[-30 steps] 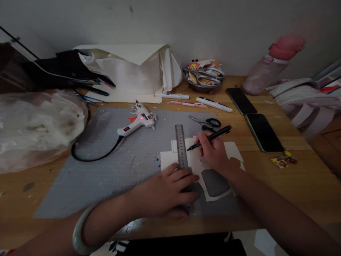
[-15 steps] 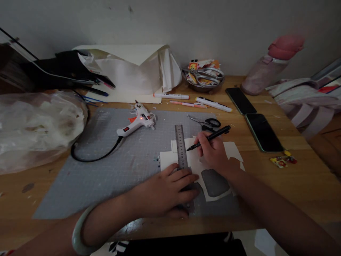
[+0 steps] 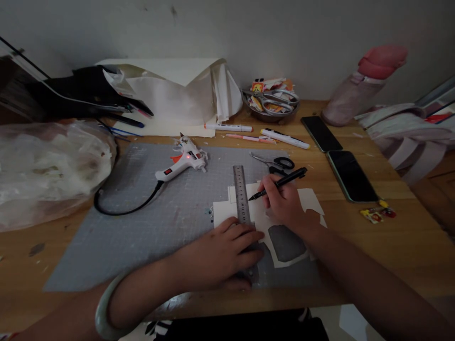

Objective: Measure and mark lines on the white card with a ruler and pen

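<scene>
My right hand (image 3: 282, 201) is closed around a black pen (image 3: 280, 182), its tip at the right edge of a metal ruler (image 3: 241, 189). My left hand (image 3: 231, 251) lies flat with fingers spread, pressing the ruler's lower part onto a white sheet of paper (image 3: 222, 211). The sheet has cut edges and a large cut-out hole at its lower right. A few pencil-thin lines show left of the ruler. Beneath everything is a grey cutting mat (image 3: 142, 251). Black-handled scissors (image 3: 280, 163) lie just beyond my right hand.
A white glue gun (image 3: 183, 161) with a glowing red light lies on the mat, its cord curving left. Behind stand markers (image 3: 284, 139), a bowl (image 3: 272, 113) with scissors and wrappers, and a pink bottle (image 3: 351, 97). Two phones (image 3: 350, 175) lie right; a plastic bag (image 3: 53, 170) sits left.
</scene>
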A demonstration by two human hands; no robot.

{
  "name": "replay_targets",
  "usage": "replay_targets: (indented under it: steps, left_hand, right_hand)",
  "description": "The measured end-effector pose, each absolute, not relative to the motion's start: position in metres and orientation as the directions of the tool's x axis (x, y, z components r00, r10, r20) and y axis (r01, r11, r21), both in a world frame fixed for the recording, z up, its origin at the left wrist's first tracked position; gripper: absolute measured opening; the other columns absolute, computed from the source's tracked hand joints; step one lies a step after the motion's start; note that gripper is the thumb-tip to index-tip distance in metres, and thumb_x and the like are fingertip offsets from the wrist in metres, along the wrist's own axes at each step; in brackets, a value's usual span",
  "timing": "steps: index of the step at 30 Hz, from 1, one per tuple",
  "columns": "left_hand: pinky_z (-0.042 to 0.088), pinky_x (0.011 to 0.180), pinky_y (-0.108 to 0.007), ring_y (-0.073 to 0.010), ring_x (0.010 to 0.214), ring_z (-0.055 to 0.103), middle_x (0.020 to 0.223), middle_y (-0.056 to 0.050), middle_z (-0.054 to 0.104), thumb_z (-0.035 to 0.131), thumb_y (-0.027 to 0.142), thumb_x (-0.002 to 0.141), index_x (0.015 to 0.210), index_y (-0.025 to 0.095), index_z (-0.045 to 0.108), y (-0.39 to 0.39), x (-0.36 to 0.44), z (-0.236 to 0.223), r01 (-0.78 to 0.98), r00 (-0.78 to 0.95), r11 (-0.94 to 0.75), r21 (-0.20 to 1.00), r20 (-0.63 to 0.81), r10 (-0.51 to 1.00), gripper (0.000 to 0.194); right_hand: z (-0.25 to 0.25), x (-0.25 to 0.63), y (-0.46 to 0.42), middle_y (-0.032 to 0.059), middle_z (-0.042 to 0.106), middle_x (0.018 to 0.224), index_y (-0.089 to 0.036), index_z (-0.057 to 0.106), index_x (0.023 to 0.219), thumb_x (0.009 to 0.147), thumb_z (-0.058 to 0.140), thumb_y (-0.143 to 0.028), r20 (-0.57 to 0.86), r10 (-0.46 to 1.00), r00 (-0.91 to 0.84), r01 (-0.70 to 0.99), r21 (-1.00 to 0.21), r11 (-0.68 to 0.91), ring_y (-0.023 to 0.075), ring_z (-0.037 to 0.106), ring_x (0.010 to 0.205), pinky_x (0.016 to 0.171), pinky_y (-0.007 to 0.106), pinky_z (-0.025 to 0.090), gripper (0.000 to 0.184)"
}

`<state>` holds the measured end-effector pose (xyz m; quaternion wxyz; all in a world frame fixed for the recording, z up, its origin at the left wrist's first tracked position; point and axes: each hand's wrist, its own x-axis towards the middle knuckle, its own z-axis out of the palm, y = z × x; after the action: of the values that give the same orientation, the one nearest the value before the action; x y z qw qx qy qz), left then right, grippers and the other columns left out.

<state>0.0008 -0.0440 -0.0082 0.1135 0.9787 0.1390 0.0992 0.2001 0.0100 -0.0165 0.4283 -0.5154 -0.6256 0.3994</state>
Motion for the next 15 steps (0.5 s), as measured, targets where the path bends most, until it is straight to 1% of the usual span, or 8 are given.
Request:
replay_targets:
  steps: [4,9,15]
  left_hand:
    - [0.033,0.103,-0.045,-0.0281,0.118,0.049,0.133,-0.011,0.054,0.061,0.055,0.082,0.122,0.018,0.055,-0.0440,0.0005,-0.0082,0.250,0.940,-0.931,0.266,0.164,0.299,0.055]
    - [0.031,0.104,-0.044,-0.0272,0.119,0.049,0.134,-0.011,0.054,0.059,0.054,0.084,0.122,0.018,0.054,-0.0435,0.0006,-0.0072,0.250,0.943,-0.924,0.291,0.142,0.300,0.052]
    - [0.030,0.105,-0.044,-0.0274,0.121,0.049,0.135,-0.011,0.053,0.059,0.053,0.085,0.123,0.019,0.054,-0.0436,0.0005,-0.0064,0.256,0.944,-0.915,0.311,0.125,0.307,0.052]
  right_hand:
    - [-0.0150,0.2002,0.0104,-0.0057,0.045,0.042,-0.019,0.054,0.067,0.093,0.041,-0.048,0.136,0.986,-0.099,0.321,-0.933,0.161,0.0085,0.043,0.036,0.040,0.021,0.032,0.041]
    - [-0.0149,0.1996,0.0116,-0.0056,0.046,0.042,-0.019,0.054,0.068,0.093,0.042,-0.050,0.123,0.989,-0.084,0.331,-0.933,0.144,0.0088,0.044,0.035,0.038,0.020,0.032,0.041]
    - [-0.0119,0.1984,0.0117,-0.0056,0.046,0.042,-0.020,0.053,0.069,0.092,0.041,-0.053,0.129,0.989,-0.073,0.355,-0.923,0.147,0.0094,0.045,0.037,0.041,0.021,0.036,0.043]
